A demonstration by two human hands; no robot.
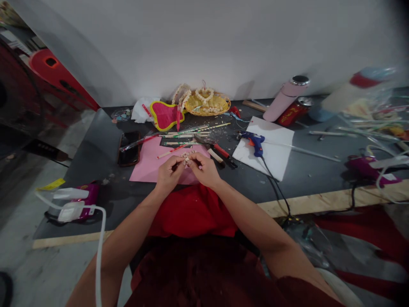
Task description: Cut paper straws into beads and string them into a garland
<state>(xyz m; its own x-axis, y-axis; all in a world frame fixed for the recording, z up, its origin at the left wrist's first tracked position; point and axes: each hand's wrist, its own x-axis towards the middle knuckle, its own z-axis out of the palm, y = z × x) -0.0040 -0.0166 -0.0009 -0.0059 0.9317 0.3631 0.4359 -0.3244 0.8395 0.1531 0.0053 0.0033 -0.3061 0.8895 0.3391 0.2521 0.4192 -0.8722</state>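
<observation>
My left hand (170,172) and my right hand (203,169) meet over a pink sheet (145,164), fingertips pinched together. Between them is a small cream-coloured piece (187,159), too small to make out fully. Just beyond the fingertips a cluster of similar cream bits (188,153) shows, partly hidden by my hands. Past these lie thin printed strips (185,134), a pair of pliers with red handles (220,149) and a tool with a pale handle (216,157). A red cloth (191,211) covers my lap below the table edge.
At the back, a yellow basket (191,108) holds cream beaded loops. A phone (128,148) lies left. To the right, a blue glue gun (256,143) rests on a white board (281,164), its cord over the edge. A pink flask (286,99) and red can (294,111) stand behind.
</observation>
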